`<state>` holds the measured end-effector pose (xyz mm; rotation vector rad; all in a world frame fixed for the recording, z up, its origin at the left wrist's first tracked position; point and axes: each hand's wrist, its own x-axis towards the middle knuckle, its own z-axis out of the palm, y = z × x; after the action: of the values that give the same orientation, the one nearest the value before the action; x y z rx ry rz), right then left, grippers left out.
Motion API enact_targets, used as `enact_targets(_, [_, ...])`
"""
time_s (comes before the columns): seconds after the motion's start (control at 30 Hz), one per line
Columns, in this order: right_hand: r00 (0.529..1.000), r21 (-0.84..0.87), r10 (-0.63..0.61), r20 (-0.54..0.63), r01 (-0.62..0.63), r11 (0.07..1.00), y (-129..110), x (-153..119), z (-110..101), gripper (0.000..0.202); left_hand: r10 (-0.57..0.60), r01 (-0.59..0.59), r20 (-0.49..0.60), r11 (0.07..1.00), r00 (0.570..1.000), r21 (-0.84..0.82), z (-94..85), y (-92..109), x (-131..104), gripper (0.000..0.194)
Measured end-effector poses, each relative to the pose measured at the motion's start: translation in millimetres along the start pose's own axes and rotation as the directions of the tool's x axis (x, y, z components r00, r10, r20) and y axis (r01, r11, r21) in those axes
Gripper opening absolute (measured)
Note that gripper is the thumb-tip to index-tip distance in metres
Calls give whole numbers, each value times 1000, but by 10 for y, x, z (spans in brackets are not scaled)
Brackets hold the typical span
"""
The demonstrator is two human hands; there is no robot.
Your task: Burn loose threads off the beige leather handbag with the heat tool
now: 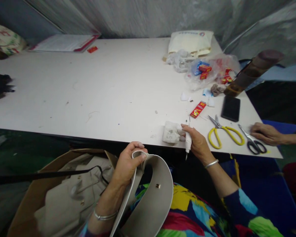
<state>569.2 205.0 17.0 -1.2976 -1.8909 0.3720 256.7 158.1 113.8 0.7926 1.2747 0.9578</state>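
My left hand (130, 161) pinches the curled-over edge of a pale grey, leather-like panel (160, 197). The panel bends in a loop above my lap, with a small gold metal fitting (158, 186) on its face. At the table's front edge, my right hand (197, 141) is closed around a thin pointed tool (188, 141) with a white-wrapped handle, its metal tip downward. Right beside those fingers sits a worn white block (171, 132) with small dents on top. Yellow-handled scissors (224, 131) lie to the right of my right hand.
A black phone (230, 108), a red small box (198, 109), black-handled scissors (255, 143), a plastic bag (212, 70) and a dark bottle (254, 72) are on the table (101, 89). Another person's hand (267, 133) rests at right. A carton (24, 200) of similar panels stands lower left.
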Motion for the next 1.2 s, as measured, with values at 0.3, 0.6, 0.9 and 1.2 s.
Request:
enact_targets(0.3, [1000, 94, 16, 8, -17, 995, -10, 19, 22, 36, 29, -29, 3, 998, 1000, 63, 23, 22, -41, 40])
enact_targets(0.6, [945, 257, 208, -252, -142, 956, -860, -34, -101, 21, 76, -83, 56, 987, 996, 135, 27, 4, -114, 36])
enact_targets(0.9, [940, 485, 160, 302, -296, 823, -1635, -161, 29, 36, 118, -153, 161, 961, 980, 229, 161, 99, -301, 32])
enact_targets(1.2, [937, 537, 137, 321, -299, 789, -1733, -228, -3, 23, 151, -195, 267, 970, 952, 144, 152, 26, -386, 40])
